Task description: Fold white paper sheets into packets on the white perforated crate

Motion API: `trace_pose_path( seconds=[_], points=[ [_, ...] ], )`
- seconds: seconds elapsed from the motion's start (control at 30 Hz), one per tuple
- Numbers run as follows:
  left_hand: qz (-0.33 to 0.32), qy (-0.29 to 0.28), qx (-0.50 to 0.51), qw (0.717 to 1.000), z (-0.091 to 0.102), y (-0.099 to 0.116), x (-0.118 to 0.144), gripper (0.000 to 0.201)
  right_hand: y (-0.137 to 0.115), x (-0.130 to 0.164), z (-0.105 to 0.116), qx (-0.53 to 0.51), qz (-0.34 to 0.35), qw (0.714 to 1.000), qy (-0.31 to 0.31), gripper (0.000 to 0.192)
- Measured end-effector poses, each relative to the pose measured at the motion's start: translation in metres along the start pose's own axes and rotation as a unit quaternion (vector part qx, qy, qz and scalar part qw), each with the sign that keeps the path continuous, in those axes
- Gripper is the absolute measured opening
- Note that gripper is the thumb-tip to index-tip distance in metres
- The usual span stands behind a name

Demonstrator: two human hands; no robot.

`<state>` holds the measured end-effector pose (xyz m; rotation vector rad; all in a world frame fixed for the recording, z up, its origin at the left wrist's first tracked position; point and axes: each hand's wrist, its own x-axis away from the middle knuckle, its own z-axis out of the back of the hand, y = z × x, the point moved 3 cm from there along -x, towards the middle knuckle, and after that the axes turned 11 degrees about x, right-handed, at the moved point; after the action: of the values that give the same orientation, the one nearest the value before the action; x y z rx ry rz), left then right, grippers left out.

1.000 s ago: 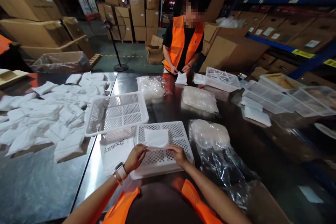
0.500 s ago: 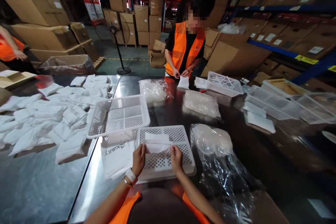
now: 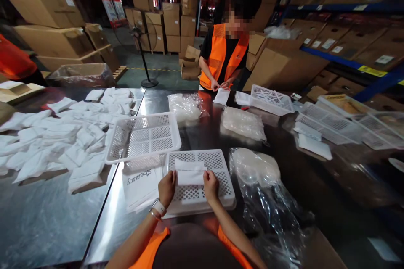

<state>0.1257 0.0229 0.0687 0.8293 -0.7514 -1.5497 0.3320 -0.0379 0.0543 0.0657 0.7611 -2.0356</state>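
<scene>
A white bag (image 3: 190,176), flat and folded over near its top, is stretched between my two hands above an upturned white plastic basket (image 3: 221,189). My left hand (image 3: 167,187) is closed on the bag's left edge, and my right hand (image 3: 211,185) pinches its right edge. To the left of the basket lie flat white bags printed with "beauty" (image 3: 140,189). Right of it rests a clear plastic bag with round whitish items inside (image 3: 257,167). What the white bag contains, if anything, is hidden.
Filled white packets (image 3: 63,134) are heaped at the left of the metal table (image 3: 57,218). A white basket (image 3: 143,134) stands beyond my left hand. Across the table, a co-worker in an orange vest (image 3: 216,59) handles another white bag (image 3: 221,97). More baskets (image 3: 330,122) sit at right.
My hands have moved slightly, and the bag's fold lies flatter and straighter between them. The co-worker's hands have shifted a little on their bag. A person at far left has turned.
</scene>
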Motion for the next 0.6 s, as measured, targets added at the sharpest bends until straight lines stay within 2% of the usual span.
trace_pose_path(
  seconds=[0.1,0.17,0.2,0.27,0.33,0.4,0.47,0.53,0.6],
  points=[
    [-0.012,0.007,-0.029,0.999,0.006,0.0,-0.005,0.028,-0.005,-0.003,0.006,0.032,0.025,0.999,0.017,0.05],
    [-0.114,0.021,-0.058,0.992,0.008,0.008,-0.008,0.025,-0.015,-0.004,0.01,0.047,0.078,0.996,0.026,0.042],
    [-0.188,0.016,-0.071,0.98,0.006,0.014,-0.008,0.025,-0.023,-0.004,0.011,0.06,0.135,0.989,0.021,0.036],
    [-0.322,-0.024,-0.086,0.943,-0.002,0.025,-0.007,0.029,-0.039,-0.002,0.009,0.089,0.267,0.96,-0.002,0.029],
    [-0.381,-0.082,-0.104,0.915,-0.014,0.029,-0.006,0.035,-0.05,0.001,0.002,0.112,0.363,0.925,-0.023,0.03],
    [-0.385,-0.117,-0.139,0.905,-0.026,0.027,-0.007,0.041,-0.052,0.003,-0.005,0.122,0.386,0.914,-0.033,0.034],
    [-0.36,-0.147,-0.164,0.906,-0.033,0.022,-0.008,0.044,-0.049,0.005,-0.011,0.131,0.381,0.914,-0.049,0.037],
    [-0.306,-0.168,-0.156,0.924,-0.037,0.015,-0.009,0.046,-0.045,0.007,-0.017,0.131,0.342,0.927,-0.075,0.04],
    [-0.23,-0.173,-0.108,0.952,-0.037,0.01,-0.01,0.046,-0.04,0.007,-0.021,0.109,0.27,0.952,-0.098,0.044]
  ],
)
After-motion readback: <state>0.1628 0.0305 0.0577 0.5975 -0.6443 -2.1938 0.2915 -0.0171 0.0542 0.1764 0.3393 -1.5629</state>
